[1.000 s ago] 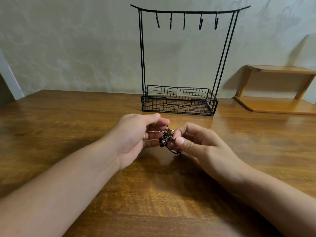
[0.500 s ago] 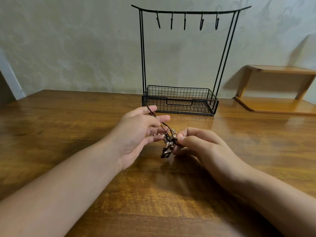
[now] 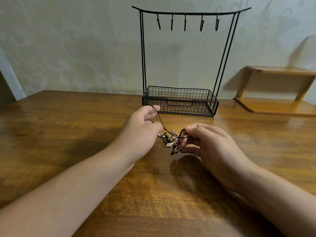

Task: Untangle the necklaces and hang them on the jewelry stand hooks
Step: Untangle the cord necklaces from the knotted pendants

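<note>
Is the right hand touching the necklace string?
Touching. The head view shows the right hand pinching a loop of the dark necklace string.

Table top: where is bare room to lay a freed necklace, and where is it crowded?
The table shows bare wood left of the left hand, and in front between the two forearms. More lies right of the right hand, before the wooden shelf. Crowded: between the hands, where the necklaces bunch, just before the jewelry stand.

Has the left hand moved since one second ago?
Yes. The left hand has risen away from the person toward the jewelry stand, drawing out the cord.
</note>
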